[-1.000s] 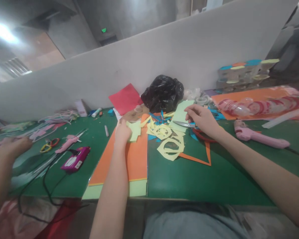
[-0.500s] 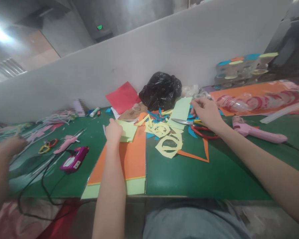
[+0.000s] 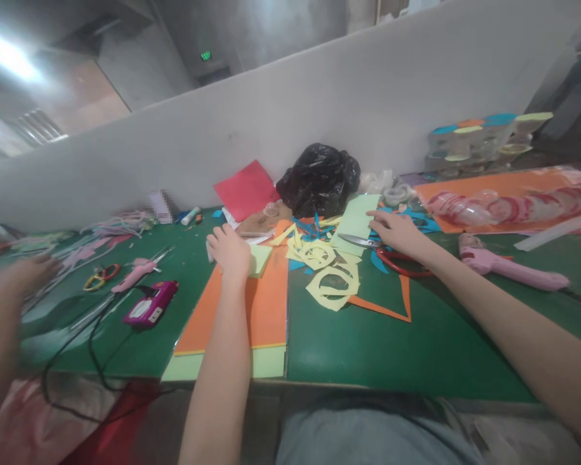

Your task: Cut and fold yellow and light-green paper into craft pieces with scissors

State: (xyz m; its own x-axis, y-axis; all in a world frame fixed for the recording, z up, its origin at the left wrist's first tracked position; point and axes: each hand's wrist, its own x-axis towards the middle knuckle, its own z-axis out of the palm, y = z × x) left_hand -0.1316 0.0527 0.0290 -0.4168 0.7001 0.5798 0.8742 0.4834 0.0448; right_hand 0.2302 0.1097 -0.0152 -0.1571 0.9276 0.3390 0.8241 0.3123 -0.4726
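My left hand (image 3: pixel 230 253) lies over a small light green paper piece (image 3: pixel 260 259) on an orange sheet (image 3: pixel 266 307), with its fingers spread. Part of that green piece is hidden beneath the palm. My right hand (image 3: pixel 396 232) is above the scissors (image 3: pixel 361 241) and beside a pale green paper strip (image 3: pixel 361 215). Its fingers are loosely stretched and no held object shows. The red scissor handles reach out below the wrist. Cut-out yellow paper rings (image 3: pixel 352 289) and an orange paper offcut (image 3: pixel 382 309) lie between my hands.
At the left edge is another person's blurred hand (image 3: pixel 29 278). Nearby lie a magenta device (image 3: pixel 152 303) with a cable and a pink glue gun (image 3: pixel 135 274). A black plastic bag (image 3: pixel 319 181) and red paper (image 3: pixel 246 190) sit by the partition. Another pink glue gun (image 3: pixel 518 266) lies right.
My left hand has opened from a closer curl and spread over the green paper. My right hand has lowered toward the scissors, fingers less pinched. The view has shifted slightly.
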